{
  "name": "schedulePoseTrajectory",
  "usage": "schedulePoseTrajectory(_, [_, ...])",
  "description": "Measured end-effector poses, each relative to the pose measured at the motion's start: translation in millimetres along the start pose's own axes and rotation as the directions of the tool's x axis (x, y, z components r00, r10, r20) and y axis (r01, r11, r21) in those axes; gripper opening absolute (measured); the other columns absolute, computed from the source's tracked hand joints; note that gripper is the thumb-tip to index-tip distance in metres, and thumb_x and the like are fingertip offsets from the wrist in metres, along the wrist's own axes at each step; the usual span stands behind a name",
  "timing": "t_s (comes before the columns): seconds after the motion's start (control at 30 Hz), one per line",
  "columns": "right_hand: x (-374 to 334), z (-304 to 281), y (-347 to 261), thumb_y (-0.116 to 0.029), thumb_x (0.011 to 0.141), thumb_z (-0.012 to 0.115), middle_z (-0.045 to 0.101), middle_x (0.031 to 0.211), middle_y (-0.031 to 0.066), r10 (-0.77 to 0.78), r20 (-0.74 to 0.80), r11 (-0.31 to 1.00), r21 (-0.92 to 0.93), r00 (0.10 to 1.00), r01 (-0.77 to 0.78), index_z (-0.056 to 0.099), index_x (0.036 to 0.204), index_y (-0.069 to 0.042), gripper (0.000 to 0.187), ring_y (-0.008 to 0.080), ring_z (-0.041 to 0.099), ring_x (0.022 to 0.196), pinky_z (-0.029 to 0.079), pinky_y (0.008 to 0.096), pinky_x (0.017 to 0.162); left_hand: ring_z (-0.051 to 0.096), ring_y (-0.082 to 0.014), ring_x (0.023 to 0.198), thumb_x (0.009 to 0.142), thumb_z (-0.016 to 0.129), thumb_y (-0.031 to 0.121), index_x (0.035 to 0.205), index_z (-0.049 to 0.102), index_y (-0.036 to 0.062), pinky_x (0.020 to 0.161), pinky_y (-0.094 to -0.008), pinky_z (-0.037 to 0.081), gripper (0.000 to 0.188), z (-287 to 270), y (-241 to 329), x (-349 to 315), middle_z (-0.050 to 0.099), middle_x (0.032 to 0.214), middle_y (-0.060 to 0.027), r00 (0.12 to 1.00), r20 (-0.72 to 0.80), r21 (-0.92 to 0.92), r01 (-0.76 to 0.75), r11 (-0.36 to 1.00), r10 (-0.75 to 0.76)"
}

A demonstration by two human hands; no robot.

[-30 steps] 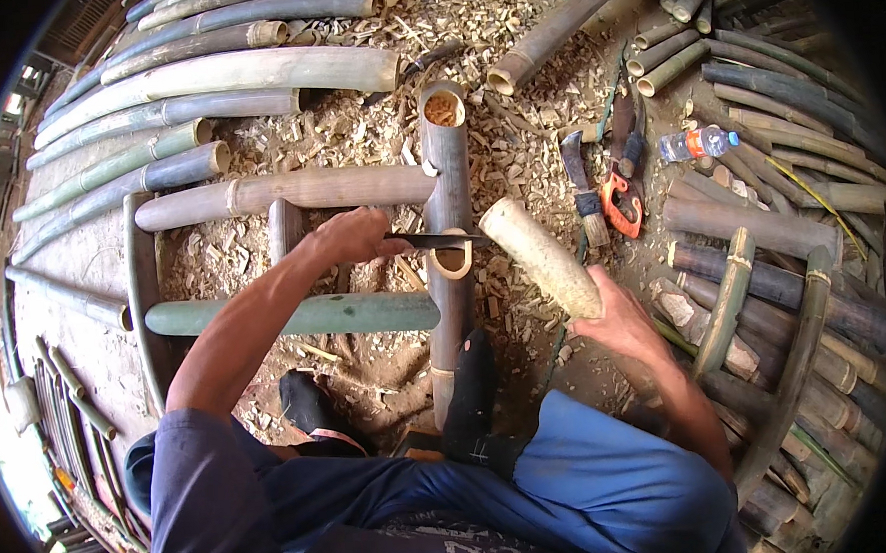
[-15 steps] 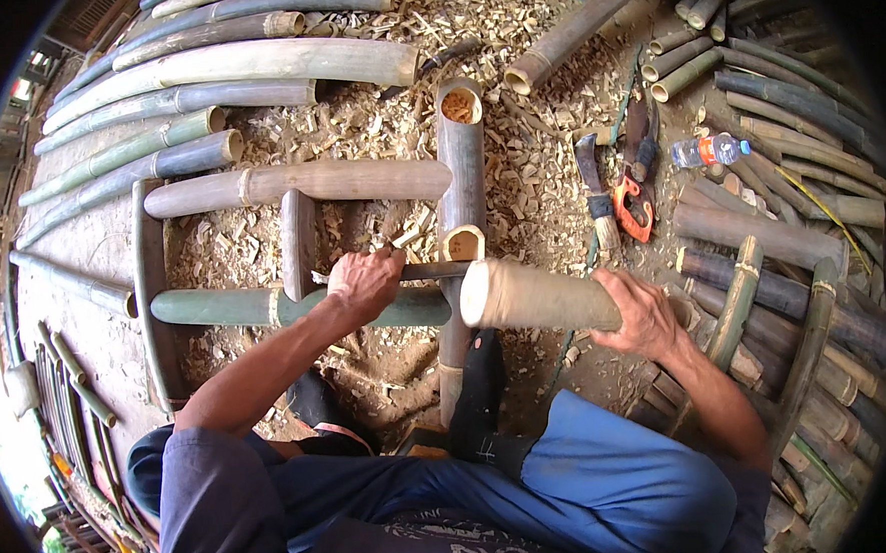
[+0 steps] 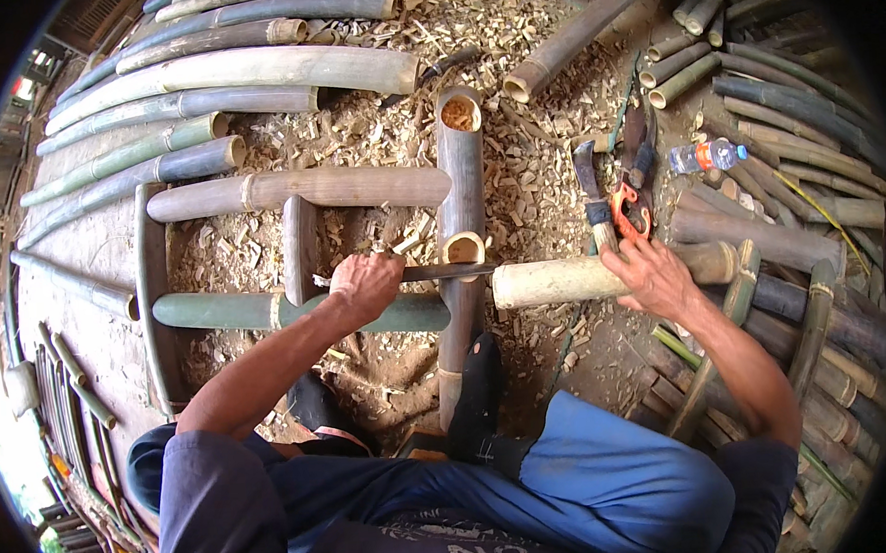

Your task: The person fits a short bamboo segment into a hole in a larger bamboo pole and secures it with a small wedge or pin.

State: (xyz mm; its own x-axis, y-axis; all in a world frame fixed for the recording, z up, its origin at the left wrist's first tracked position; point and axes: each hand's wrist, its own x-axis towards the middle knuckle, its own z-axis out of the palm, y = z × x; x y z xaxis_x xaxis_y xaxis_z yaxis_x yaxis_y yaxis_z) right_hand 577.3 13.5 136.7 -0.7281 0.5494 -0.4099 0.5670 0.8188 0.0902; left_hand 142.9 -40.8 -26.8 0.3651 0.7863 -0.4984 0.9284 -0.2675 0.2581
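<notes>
My left hand [image 3: 368,285] is closed on a long, narrow-bladed knife [image 3: 448,271]. Its dark blade points right, crossing a grey bamboo post [image 3: 461,195] just below a round opening. The blade's tip comes up to the left end of a pale, scraped bamboo section [image 3: 554,282]. Over that section my right hand [image 3: 653,277] is gripping from above, fingers wrapped on its upper side. The post belongs to a bamboo frame with a brown rail [image 3: 358,185], a green rail [image 3: 214,308], a short crosspiece [image 3: 301,249] and a left end bar [image 3: 153,292].
Bamboo poles [image 3: 232,72] lie in a row at upper left. More bamboo pieces [image 3: 836,326] are piled on the right. Beyond my right hand are a curved blade tool [image 3: 590,184], an orange-handled tool [image 3: 628,212] and a plastic bottle [image 3: 707,155]. Wood shavings [image 3: 538,171] cover the ground.
The pale bamboo section has shifted right and turned, so its open left end no longer shows. My right hand has moved slightly right and up with it; the left hand has barely moved.
</notes>
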Motion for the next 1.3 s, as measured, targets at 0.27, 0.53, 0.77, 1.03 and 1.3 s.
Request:
schedulePoseTrajectory(0.27, [7, 16, -10, -0.030, 0.062, 0.097, 0.059, 0.114, 0.0146, 0.043, -0.032, 0.992, 0.123, 0.999, -0.039, 0.049, 0.145, -0.008, 0.098, 0.0334, 0.065, 0.102, 0.054, 0.0474, 0.087, 0.078, -0.0355, 0.087, 0.099, 0.057, 0.011, 0.108, 0.068, 0.0052, 0.074, -0.0495, 0.062, 0.015, -5, 3, 4, 0.077, 0.100, -0.0172, 1.000, 0.006, 0.009, -0.010, 1.000, 0.010])
schedulePoseTrajectory(0.53, [30, 20, -23, -0.034, 0.063, 0.098, 0.060, 0.112, 0.0167, 0.005, -0.068, 0.996, 0.089, 0.998, 0.001, 0.048, 0.142, -0.004, 0.098, 0.0348, 0.065, 0.100, 0.056, 0.0465, 0.084, 0.077, -0.0330, 0.099, 0.098, 0.061, 0.013, 0.108, 0.071, 0.0062, 0.082, -0.0456, 0.063, 0.015, -14, 6, 6, 0.077, 0.109, -0.0157, 0.998, 0.065, 0.031, 0.005, 1.000, -0.007])
schedulePoseTrajectory(0.77, [35, -33, -32, -0.017, 0.079, 0.083, 0.067, 0.114, 0.0252, 0.521, 0.112, 0.580, 0.681, 0.846, -0.448, 0.043, 0.138, 0.001, 0.073, 0.0388, 0.069, 0.113, 0.055, 0.0489, 0.094, 0.071, -0.0137, 0.061, 0.090, 0.082, 0.025, 0.101, 0.080, 0.0050, 0.053, -0.0304, 0.058, 0.023, -43, -32, 38, 0.077, 0.077, -0.0066, 0.958, 0.215, -0.647, -0.004, 0.763, 0.188])
schedulePoseTrajectory(1.03, [28, -17, -71, -0.031, 0.085, 0.083, 0.066, 0.118, 0.0180, 0.607, 0.046, 0.161, 0.971, 0.793, -0.179, 0.047, 0.137, 0.003, 0.072, 0.0273, 0.065, 0.111, 0.052, 0.0444, 0.099, 0.064, -0.0352, 0.056, 0.097, 0.072, 0.052, 0.078, 0.075, -0.0027, 0.063, -0.0487, 0.053, 0.058, -40, -31, 48, 0.061, 0.059, -0.0216, 0.980, -0.047, -0.321, -0.200, 0.926, 0.195])
schedulePoseTrajectory(1.3, [-18, 43, -87, -0.039, 0.080, 0.087, 0.060, 0.134, 0.0229, 0.477, 0.349, 0.265, 0.818, 0.807, -0.511, 0.036, 0.152, 0.009, 0.101, 0.0270, 0.062, 0.120, 0.050, 0.0389, 0.106, 0.065, -0.0374, 0.061, 0.098, 0.067, 0.060, 0.077, 0.075, -0.0012, 0.064, -0.0511, 0.052, 0.065, -46, -25, 62, 0.063, 0.062, -0.0212, 0.973, 0.145, -0.241, -0.140, 0.960, 0.178])
